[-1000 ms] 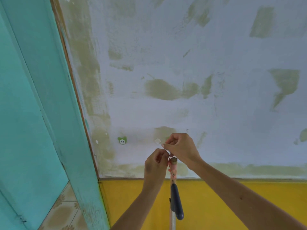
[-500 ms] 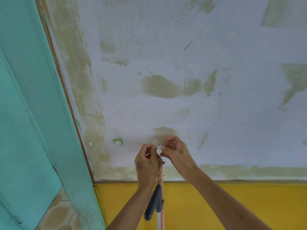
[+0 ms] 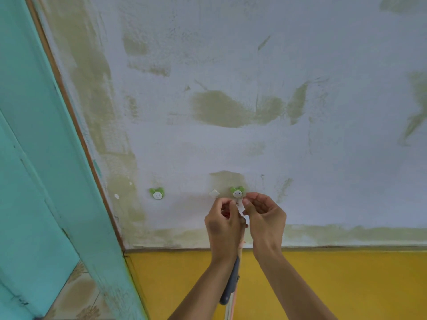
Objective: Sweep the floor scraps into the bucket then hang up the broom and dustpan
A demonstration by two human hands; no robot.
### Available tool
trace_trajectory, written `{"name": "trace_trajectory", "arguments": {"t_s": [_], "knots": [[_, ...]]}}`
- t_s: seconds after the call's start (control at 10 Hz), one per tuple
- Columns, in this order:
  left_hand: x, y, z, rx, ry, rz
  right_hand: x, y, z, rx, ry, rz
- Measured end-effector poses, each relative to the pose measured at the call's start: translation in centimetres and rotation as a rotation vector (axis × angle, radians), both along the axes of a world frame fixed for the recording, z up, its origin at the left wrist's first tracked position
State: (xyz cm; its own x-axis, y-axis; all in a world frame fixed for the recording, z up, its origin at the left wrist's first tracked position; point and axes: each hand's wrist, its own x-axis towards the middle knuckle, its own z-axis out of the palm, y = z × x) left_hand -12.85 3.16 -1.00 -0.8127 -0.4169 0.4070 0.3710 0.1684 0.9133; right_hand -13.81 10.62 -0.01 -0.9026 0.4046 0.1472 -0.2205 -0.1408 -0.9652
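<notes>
Both my hands are raised to the wall just under a green smiley hook (image 3: 237, 192). My left hand (image 3: 225, 225) is closed around the top of the broom handle (image 3: 240, 245), a pinkish stick that drops between my forearms. My right hand (image 3: 264, 214) pinches a small white loop at the handle's end, right below the hook. A dark blue dustpan handle (image 3: 230, 285) hangs alongside the stick, lower down. The brush head, the pan and the bucket are out of view.
A second green smiley hook (image 3: 157, 194) sits on the wall to the left, bare. A white adhesive tab (image 3: 214, 193) is stuck between the two hooks. A turquoise door frame (image 3: 69, 181) runs down the left; patterned floor tiles (image 3: 76, 294) show beneath it. The lower wall is yellow.
My hands have dropped slightly and spread apart, uncovering the right hook, which they hid before. The blue handle now hangs straighter between my arms.
</notes>
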Motion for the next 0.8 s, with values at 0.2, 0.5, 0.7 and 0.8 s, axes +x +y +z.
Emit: {"name": "trace_trajectory", "arguments": {"t_s": [0.2,0.5,0.7,0.8], "knots": [[-1.3,0.8,-0.8,0.028,-0.059,0.098,-0.5,-0.3,-0.1,-0.012,-0.012,-0.052],[-0.3,0.7,-3.8,-0.006,-0.181,0.104,0.1,-1.4,-3.0,-0.005,-0.093,-0.021],[1.6,0.0,-3.2,0.014,-0.208,-0.100,0.8,-0.5,-3.0,0.069,-0.073,0.038],[2.7,-1.0,-2.7,-0.091,-0.263,-0.139,1.4,0.4,-2.5,0.183,-0.081,0.112]]}}
